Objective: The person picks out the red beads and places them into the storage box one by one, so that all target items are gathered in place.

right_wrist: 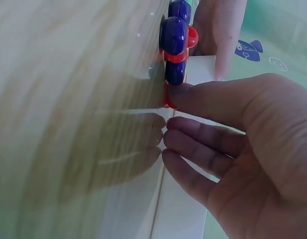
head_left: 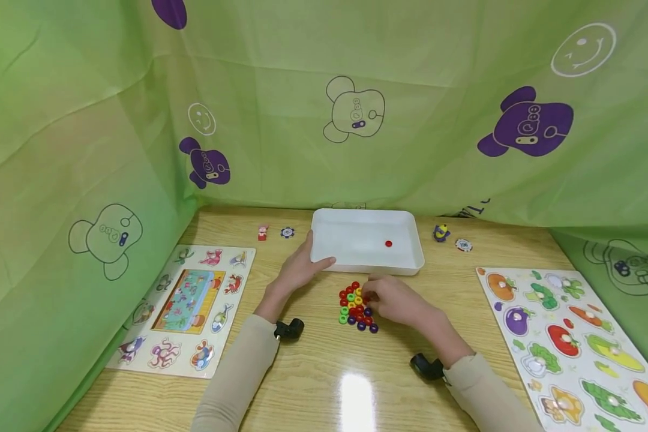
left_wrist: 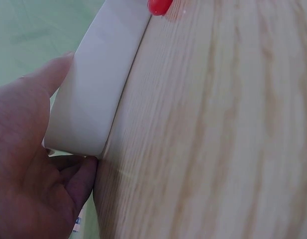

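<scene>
My left hand (head_left: pixel 298 265) grips the near left corner of a white tray (head_left: pixel 375 269), thumb along its near side and fingers at the left. In the left wrist view the fingers curl at the tray's corner (left_wrist: pixel 78 144). Inside the tray lies one red ring (head_left: pixel 389 243). Just in front, small red, yellow, green and purple rings (head_left: pixel 361 326) lie bunched on the table. At the right of this bunch my right hand (head_left: pixel 396 300) pinches a red ring (right_wrist: pixel 169 102) low on the tabletop, its thumb beside a purple ring (right_wrist: pixel 175 73).
A sea-animal puzzle board (head_left: pixel 243 258) lies to the left, a vegetable puzzle board (head_left: pixel 518 336) to the right. Behind are a pink figurine (head_left: pixel 262 232), a blue-white chip (head_left: pixel 287 232), a yellow-blue figurine (head_left: pixel 441 233) and another chip (head_left: pixel 464 245). Green curtain (head_left: pixel 281 150) encloses the wooden table.
</scene>
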`<state>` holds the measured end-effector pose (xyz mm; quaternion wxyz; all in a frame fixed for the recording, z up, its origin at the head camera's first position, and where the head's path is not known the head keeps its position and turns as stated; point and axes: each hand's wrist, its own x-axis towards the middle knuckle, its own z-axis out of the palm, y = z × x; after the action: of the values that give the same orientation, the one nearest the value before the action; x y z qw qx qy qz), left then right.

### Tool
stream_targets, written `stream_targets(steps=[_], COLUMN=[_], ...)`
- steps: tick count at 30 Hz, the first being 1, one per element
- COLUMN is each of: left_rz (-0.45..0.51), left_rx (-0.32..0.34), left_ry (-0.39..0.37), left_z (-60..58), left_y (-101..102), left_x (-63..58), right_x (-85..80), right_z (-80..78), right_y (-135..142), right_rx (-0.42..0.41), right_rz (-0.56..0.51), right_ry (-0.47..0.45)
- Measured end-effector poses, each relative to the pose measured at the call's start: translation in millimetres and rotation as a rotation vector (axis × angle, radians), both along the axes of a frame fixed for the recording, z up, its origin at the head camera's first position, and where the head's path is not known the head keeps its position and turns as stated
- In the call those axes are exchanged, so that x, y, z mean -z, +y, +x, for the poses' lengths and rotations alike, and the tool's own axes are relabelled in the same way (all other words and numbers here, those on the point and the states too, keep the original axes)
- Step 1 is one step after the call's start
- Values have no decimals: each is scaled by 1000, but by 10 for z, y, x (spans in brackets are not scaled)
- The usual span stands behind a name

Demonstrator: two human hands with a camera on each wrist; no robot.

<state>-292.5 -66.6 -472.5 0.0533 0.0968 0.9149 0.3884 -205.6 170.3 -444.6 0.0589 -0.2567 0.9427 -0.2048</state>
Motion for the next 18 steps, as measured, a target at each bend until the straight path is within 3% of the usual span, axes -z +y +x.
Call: stream_targets(steps=[8,18], left_rz=[13,25], left_rx=[1,-6], left_ry=[5,2], left_z=[-11,-4], left_y=[-5,4], left_x=[9,-9], right_x=[-4,-104], right_z=[-124,-404], right_y=[-7,19], right_rx=[1,119], right_rz=[-81,-248], right_ry=[19,85])
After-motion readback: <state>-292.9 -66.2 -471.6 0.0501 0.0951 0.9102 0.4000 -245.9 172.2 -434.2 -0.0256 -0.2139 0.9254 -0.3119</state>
